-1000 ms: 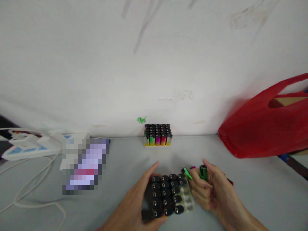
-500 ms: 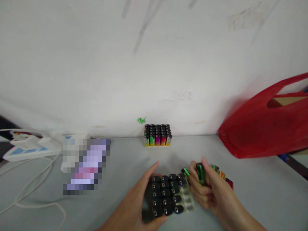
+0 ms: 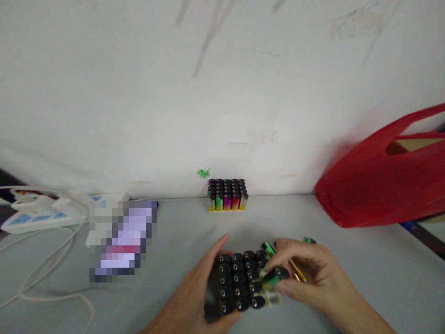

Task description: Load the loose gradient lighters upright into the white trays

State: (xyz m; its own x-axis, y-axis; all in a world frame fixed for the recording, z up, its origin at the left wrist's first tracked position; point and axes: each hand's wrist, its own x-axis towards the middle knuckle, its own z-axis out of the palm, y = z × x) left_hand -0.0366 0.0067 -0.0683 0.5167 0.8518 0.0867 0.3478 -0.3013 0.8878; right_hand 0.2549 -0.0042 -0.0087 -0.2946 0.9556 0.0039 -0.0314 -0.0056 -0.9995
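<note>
Several black-topped lighters (image 3: 239,279) stand upright in rows in a clear plastic tray (image 3: 274,298), whose right side has bare slots. My left hand (image 3: 194,297) is closed round the tray's left side, thumb at the near edge. Between thumb and fingers, my right hand (image 3: 309,269) pinches a green lighter (image 3: 271,278), tilted over the tray's right column. Another green lighter (image 3: 268,248) lies just behind the tray. A yellow lighter (image 3: 297,271) and a further lighter (image 3: 310,240) show partly around my right hand, which hides the rest.
A full block of lighters (image 3: 227,197) stands against the wall at the back. On the left lie a blurred-out phone (image 3: 128,239), a white power strip (image 3: 48,215) and loose cables (image 3: 48,294). A red bag (image 3: 385,181) rests at the right.
My right hand has moved left and turned palm down, carrying the green lighter from beside the tray to above its right column. My left hand has kept its hold.
</note>
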